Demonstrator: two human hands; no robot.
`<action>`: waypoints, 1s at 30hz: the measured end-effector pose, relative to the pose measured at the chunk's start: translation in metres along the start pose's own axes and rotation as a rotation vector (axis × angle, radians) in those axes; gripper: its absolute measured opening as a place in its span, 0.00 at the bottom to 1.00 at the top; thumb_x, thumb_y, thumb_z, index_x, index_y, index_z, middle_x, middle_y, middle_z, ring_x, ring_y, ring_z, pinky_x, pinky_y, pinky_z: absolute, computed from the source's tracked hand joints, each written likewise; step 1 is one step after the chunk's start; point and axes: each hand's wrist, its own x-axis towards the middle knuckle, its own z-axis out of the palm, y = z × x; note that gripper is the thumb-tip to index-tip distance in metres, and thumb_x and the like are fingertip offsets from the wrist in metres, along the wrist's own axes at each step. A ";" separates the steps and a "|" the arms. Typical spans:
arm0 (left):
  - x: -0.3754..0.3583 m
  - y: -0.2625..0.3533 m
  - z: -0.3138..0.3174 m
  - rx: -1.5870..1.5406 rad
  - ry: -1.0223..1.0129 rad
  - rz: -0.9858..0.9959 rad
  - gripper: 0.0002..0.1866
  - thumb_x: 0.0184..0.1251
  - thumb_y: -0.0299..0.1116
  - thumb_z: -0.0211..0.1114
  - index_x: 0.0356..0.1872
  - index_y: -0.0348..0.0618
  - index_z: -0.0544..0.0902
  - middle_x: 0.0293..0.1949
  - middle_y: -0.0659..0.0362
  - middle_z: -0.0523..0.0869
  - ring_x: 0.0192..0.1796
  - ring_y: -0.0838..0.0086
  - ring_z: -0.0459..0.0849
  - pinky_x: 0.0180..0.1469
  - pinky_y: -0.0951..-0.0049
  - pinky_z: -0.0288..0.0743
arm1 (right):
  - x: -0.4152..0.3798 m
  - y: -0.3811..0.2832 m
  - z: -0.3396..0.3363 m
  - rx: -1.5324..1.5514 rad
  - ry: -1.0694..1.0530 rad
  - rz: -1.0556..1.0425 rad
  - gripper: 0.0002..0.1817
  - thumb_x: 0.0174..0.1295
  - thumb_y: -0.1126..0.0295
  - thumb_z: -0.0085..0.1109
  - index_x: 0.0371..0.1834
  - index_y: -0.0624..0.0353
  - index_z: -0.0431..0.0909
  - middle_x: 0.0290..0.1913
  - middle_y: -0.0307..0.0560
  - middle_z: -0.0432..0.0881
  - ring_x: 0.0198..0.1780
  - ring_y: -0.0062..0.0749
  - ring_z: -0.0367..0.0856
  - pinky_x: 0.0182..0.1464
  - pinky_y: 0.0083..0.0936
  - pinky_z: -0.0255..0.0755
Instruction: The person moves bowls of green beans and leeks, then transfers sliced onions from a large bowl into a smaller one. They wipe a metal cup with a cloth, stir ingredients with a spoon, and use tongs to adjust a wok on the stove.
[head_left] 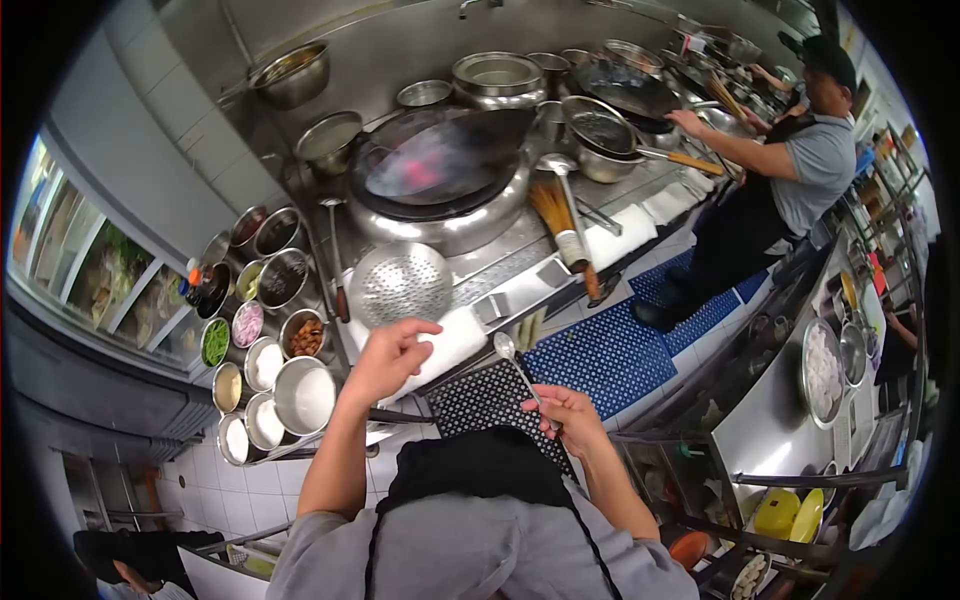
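My left hand is over the counter's front edge, beside a folded white cloth, its fingers partly curled; what they hold, if anything, is too small to tell. In my right hand a metal spoon points up and to the left, above the black mat. Just beyond my left hand lies a round perforated strainer. Behind it a smoking wok sits on the burner, with a pinkish glow in the haze. A bamboo brush and a ladle rest to its right.
Metal containers of ingredients stand at the left. At the right, a person in a dark cap stands at more woks. Blue mats cover the floor. A steel table is lower right; another person is lower left.
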 end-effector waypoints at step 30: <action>0.067 -0.119 0.111 0.231 -0.542 0.037 0.20 0.69 0.42 0.63 0.56 0.43 0.84 0.43 0.50 0.90 0.45 0.59 0.88 0.50 0.62 0.80 | 0.084 -0.101 -0.006 -0.086 0.008 0.027 0.14 0.67 0.76 0.61 0.55 0.58 0.74 0.32 0.49 0.86 0.19 0.22 0.78 0.16 0.16 0.69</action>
